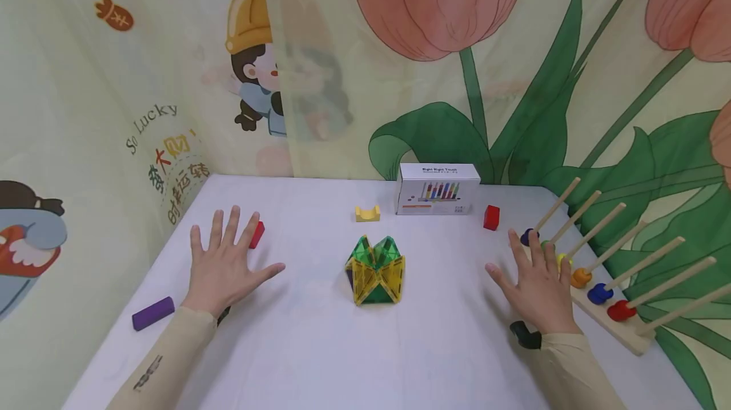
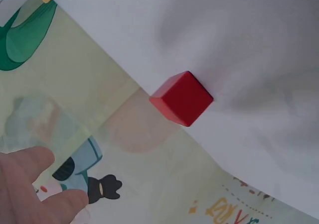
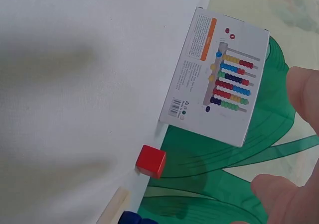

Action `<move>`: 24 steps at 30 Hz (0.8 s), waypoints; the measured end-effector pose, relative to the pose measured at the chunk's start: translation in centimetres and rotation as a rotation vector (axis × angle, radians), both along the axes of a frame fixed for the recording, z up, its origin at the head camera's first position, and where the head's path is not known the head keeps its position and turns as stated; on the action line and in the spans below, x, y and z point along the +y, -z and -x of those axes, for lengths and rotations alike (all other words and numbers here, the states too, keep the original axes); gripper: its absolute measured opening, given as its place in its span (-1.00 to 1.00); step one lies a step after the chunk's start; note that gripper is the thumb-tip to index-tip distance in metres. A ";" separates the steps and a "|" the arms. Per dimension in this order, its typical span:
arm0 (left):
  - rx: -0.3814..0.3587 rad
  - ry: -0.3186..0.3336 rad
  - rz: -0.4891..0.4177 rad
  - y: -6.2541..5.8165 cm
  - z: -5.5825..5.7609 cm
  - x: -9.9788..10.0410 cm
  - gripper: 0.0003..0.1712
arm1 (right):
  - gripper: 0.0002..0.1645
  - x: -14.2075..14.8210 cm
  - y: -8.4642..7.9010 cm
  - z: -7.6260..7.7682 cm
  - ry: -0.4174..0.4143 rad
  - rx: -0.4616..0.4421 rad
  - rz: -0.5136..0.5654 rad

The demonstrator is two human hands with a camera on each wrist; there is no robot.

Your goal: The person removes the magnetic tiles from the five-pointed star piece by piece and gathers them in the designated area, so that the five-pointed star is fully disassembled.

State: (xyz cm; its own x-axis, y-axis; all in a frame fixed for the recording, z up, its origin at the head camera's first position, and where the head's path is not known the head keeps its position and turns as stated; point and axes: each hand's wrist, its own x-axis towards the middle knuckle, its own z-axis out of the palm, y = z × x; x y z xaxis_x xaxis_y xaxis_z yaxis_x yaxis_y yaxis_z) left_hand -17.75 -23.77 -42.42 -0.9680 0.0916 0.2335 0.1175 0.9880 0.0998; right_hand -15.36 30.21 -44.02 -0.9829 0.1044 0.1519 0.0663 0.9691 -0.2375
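My left hand (image 1: 224, 270) is held over the left side of the table with fingers spread, holding nothing. Just beyond its fingers lies a red block (image 1: 257, 235), which the left wrist view shows as a red block (image 2: 183, 99) near the table's edge. My right hand (image 1: 539, 286) is likewise spread and holds nothing; it overlaps the wooden peg rack (image 1: 613, 321) with coloured beads on its pegs. Between the hands, mid-table, stands a shape of green and yellow translucent tiles (image 1: 377, 272), with pointed green tips on top.
A white box (image 1: 436, 191) with a bead rack pictured on it stands at the back. Near it are a yellow notched block (image 1: 367, 214) and a second red block (image 1: 491, 218). A purple cylinder (image 1: 153, 313) lies at the left edge. Printed curtains hang behind the table.
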 end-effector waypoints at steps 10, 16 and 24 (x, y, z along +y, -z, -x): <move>0.008 0.272 -0.036 -0.5 1.1 2.6 0.29 | 0.18 -1.4 0.0 0.5 -0.023 -0.024 0.011; 0.004 0.478 -0.035 -0.8 2.0 6.1 0.32 | 0.07 -3.8 0.4 1.0 -0.065 -0.060 0.035; -0.001 0.681 -0.044 -0.3 2.5 9.5 0.20 | -0.35 -8.4 0.9 0.5 -0.127 -0.133 0.167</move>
